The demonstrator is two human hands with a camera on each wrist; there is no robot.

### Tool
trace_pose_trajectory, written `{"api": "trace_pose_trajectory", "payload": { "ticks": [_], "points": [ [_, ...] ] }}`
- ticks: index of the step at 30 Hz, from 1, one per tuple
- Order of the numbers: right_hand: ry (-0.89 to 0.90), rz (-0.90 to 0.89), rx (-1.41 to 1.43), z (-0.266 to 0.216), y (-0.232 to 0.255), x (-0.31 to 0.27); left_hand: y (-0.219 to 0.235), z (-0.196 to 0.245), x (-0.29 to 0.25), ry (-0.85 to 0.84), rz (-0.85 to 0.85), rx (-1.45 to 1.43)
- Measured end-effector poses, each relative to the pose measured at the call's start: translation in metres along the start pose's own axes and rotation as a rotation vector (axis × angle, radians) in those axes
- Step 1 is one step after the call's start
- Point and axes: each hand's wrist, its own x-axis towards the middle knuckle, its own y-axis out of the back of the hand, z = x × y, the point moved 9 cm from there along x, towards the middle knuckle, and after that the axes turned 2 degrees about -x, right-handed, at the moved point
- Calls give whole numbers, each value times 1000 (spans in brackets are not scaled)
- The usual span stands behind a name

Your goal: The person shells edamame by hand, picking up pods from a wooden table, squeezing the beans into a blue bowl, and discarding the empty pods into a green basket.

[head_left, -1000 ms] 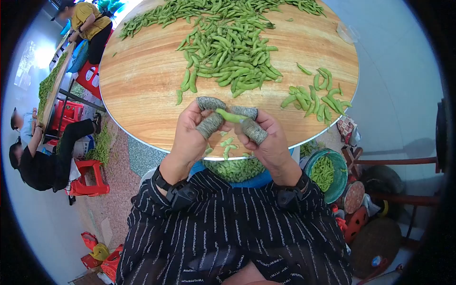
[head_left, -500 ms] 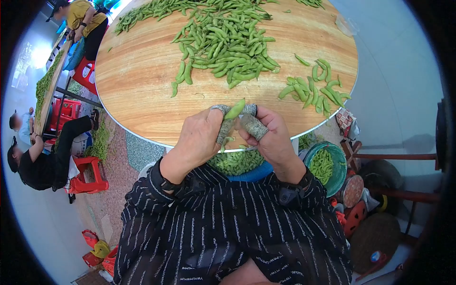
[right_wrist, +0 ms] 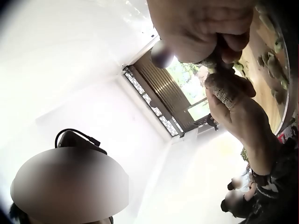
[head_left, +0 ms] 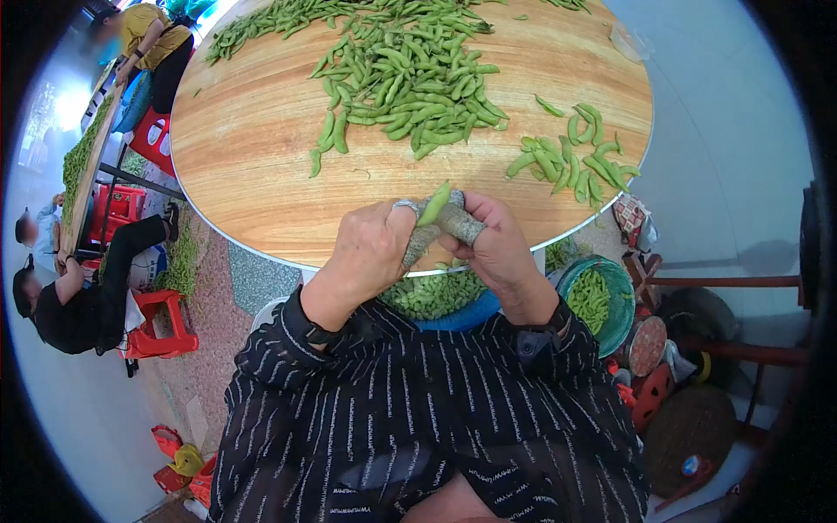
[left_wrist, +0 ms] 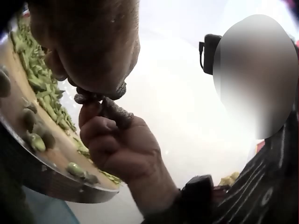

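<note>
A green pod [head_left: 434, 204] sticks up between the two hands, just over the near edge of the round wooden table [head_left: 253, 192]. The left hand [head_left: 370, 248] grips it with thumb and finger, both wrapped in grey bands. From the other side the right hand [head_left: 499, 244], also with banded thumb and finger, pinches at the pod's lower part, which the fingers hide. In the left wrist view the right hand [left_wrist: 124, 147] meets the left hand [left_wrist: 88, 42] fingertip to fingertip. Below the hands, shelled beans [head_left: 432, 296] fill a blue basin.
A large pile of pods [head_left: 418, 78] covers the table's middle and far side; a smaller group [head_left: 567, 166] lies at the right. A green bucket of pods [head_left: 623, 305] stands at the lower right. People sit at another table [head_left: 87, 174] on the left, near a red stool [head_left: 161, 327].
The left hand has turned over, back upward, and the pod has swung from nearly level to upright. Both hands have come closer together around it.
</note>
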Motion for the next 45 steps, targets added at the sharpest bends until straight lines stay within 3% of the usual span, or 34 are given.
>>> {"api": "trace_pose_trajectory", "payload": {
  "ticks": [4, 6, 7, 9, 10, 12, 13, 15, 19, 21, 22, 24, 25, 27, 30, 31, 33, 37, 39, 40, 42, 43, 45],
  "points": [
    [114, 81, 15, -2, 1, -4, -8, -10, -5, 39, 48, -259],
    [254, 38, -71, -12, -2, -4, -29, -31, -16, 398, 17, -869],
    [256, 39, -70, -10, -1, -3, -33, -32, -18, 396, 15, -868],
    [368, -30, -121, -17, -5, -5, -61, -31, -26, 608, 7, -1729],
    [369, -30, -120, -18, -4, -5, -57, -30, -24, 608, 6, -1729],
    [216, -16, 9, -7, 1, -2, -34, -38, -17, 566, -30, -963],
    [217, -14, 11, -9, 0, -4, -33, -36, -15, 565, -33, -963],
    [128, 40, 10, -5, -1, -7, -2, -9, -2, 165, 89, -191],
    [214, -60, -123, -9, -8, -8, -12, -11, -9, -5, 103, -185],
    [271, -39, -280, -18, -12, -10, -22, -27, -12, 228, 129, -705],
    [270, -40, -280, -18, -12, -9, -20, -23, -13, 228, 130, -705],
    [347, -63, -378, -25, -16, -11, -33, -31, -20, 480, 101, -1118],
    [346, -65, -378, -24, -13, -10, -33, -33, -21, 481, 103, -1116],
    [445, -142, -538, -25, -16, -9, -53, -41, -30, 681, 64, -1523],
    [310, -112, -390, -22, -15, -6, -64, -41, -32, 822, -24, -1782],
    [311, -112, -391, -22, -14, -6, -64, -40, -31, 822, -25, -1783],
    [112, -30, -353, -6, 0, 0, -41, -45, -20, 606, -27, -1059],
    [248, 48, -596, -21, -11, -5, -45, -41, -12, 552, 1, -1005],
    [464, 11, -811, -33, -19, -9, -41, -39, -4, 307, 142, -1194],
    [464, 10, -812, -34, -19, -9, -36, -41, -6, 307, 143, -1194],
    [703, -51, -1109, -46, -39, -18, -52, -46, -19, 599, -143, -1380],
    [703, -51, -1109, -45, -40, -18, -53, -49, -21, 599, -143, -1380],
    [506, 6, -987, -35, -26, -9, -56, -50, -21, 574, -161, -1360]
  ]
}}
